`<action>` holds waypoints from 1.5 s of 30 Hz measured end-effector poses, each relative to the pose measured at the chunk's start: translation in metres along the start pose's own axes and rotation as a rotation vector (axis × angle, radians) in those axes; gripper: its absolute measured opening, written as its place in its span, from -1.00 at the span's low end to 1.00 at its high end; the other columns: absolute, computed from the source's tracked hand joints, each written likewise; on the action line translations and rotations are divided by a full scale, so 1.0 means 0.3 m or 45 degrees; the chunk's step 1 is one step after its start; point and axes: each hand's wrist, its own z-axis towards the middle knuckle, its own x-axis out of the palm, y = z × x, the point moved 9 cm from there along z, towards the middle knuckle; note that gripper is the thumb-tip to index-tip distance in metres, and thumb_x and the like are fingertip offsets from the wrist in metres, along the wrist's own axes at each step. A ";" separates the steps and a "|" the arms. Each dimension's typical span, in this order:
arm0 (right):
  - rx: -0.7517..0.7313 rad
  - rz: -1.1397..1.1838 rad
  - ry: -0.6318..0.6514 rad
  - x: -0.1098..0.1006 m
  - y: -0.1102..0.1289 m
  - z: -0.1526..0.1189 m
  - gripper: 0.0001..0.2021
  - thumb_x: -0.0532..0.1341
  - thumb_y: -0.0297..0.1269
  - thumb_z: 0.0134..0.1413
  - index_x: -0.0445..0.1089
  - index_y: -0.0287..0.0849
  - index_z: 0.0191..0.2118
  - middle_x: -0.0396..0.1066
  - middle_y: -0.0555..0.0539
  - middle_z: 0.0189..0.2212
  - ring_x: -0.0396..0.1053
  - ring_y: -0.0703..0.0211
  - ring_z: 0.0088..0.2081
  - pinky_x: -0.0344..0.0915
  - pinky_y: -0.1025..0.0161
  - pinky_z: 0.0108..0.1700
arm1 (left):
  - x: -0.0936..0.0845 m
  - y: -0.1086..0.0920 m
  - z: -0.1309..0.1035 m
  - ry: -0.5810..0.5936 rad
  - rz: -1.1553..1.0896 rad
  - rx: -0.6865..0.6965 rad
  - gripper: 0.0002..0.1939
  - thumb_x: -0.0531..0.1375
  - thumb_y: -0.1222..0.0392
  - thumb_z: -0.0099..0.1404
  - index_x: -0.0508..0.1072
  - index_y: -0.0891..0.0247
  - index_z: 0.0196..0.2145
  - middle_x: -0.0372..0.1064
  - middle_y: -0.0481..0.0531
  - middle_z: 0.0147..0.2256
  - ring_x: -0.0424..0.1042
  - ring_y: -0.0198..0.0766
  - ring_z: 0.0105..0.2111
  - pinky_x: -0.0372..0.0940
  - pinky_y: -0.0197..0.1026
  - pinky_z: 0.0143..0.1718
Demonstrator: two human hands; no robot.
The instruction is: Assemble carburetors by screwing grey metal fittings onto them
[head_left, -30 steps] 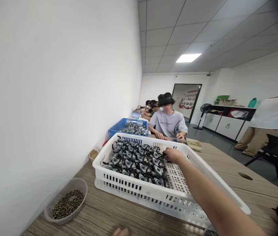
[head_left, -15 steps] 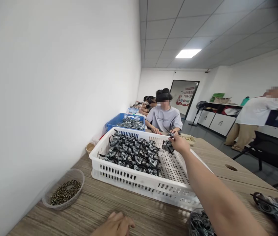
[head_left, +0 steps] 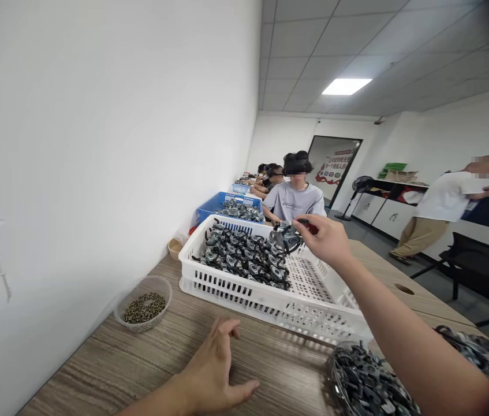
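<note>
My right hand (head_left: 326,240) is raised over the far side of a white plastic basket (head_left: 326,319), pinching a grey metal part with a black curved lever (head_left: 286,237). Rows of similar metal parts (head_left: 244,254) fill the left portion of the basket, while its perforated floor shows on the right. Low over the wooden table, in front of the basket, my left hand (head_left: 209,370) is open, thumb spread from the fingers and nothing in it. To its left stands a clear bowl of small brass-coloured pieces (head_left: 144,308).
Beneath my right forearm is a clear tub of dark metal pieces (head_left: 368,375). More metal parts (head_left: 478,349) lie at the table's right. Beyond the basket are a blue crate (head_left: 209,212) and a seated co-worker (head_left: 295,199). The white wall (head_left: 97,173) borders the left.
My right hand has lifted the metal part up out of the basket. My left hand has come further into view and its fingers have spread. The head view has shifted.
</note>
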 end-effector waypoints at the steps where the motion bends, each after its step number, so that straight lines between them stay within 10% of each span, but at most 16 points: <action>1: -0.054 0.031 0.030 -0.035 0.075 -0.045 -0.59 0.21 0.11 0.40 0.65 -0.07 -0.02 0.68 -0.13 -0.20 0.55 0.01 -0.27 0.38 0.14 -0.18 | -0.019 -0.007 0.000 -0.074 -0.013 0.010 0.13 0.53 0.02 0.15 -0.17 0.08 0.37 0.17 0.30 0.23 0.31 0.20 0.27 0.30 0.32 0.33; 6: -0.140 0.374 0.406 -0.093 0.406 -0.384 -0.63 0.20 0.13 0.43 0.62 -0.01 -0.14 0.65 -0.09 -0.33 0.51 0.04 -0.40 0.37 0.16 -0.34 | -0.073 -0.093 -0.011 -0.274 -0.139 0.166 0.53 0.65 -0.21 -0.13 -0.29 0.05 0.46 -0.07 0.45 0.40 0.14 0.43 0.41 0.37 0.37 0.26; 12: 0.148 0.538 0.598 -0.009 0.486 -0.674 -0.55 0.25 0.16 0.37 0.28 -0.03 -0.45 0.24 0.05 -0.61 0.24 0.13 -0.54 0.14 0.21 -0.46 | -0.031 -0.184 -0.039 -0.186 -0.333 0.336 0.45 0.65 -0.17 -0.09 -0.21 0.07 0.46 0.16 0.40 0.36 0.38 0.27 0.32 0.37 0.25 0.32; 21: 0.252 0.571 0.765 0.124 0.458 -0.724 -0.47 0.09 0.27 0.41 0.07 0.00 -0.45 0.13 0.07 -0.60 0.18 0.12 -0.52 0.04 0.19 -0.45 | -0.001 -0.153 -0.021 -0.062 -0.249 0.194 -0.16 0.50 -0.06 0.08 0.28 0.17 0.22 0.48 0.23 0.10 0.54 0.10 0.09 0.44 0.09 0.22; 29: 0.217 0.464 0.831 0.222 0.408 -0.759 -0.52 0.07 0.20 0.43 0.08 0.00 -0.43 0.20 0.06 -0.59 0.24 0.09 -0.51 0.06 0.18 -0.41 | 0.062 -0.076 -0.006 0.046 -0.160 -0.005 -0.30 0.48 -0.12 0.09 0.35 0.18 0.08 0.52 0.17 -0.01 0.56 0.08 -0.02 0.45 0.05 0.09; 45: 0.338 0.677 1.084 0.412 0.382 -0.924 -0.46 -0.17 0.17 0.55 0.37 -0.04 -0.24 0.59 -0.11 -0.25 0.52 -0.08 -0.17 0.32 0.05 -0.08 | 0.002 -0.079 -0.021 -0.021 -0.143 -0.225 -0.82 0.15 0.09 0.46 0.34 0.18 -0.05 0.46 0.09 -0.12 0.47 -0.06 -0.11 0.33 -0.02 -0.03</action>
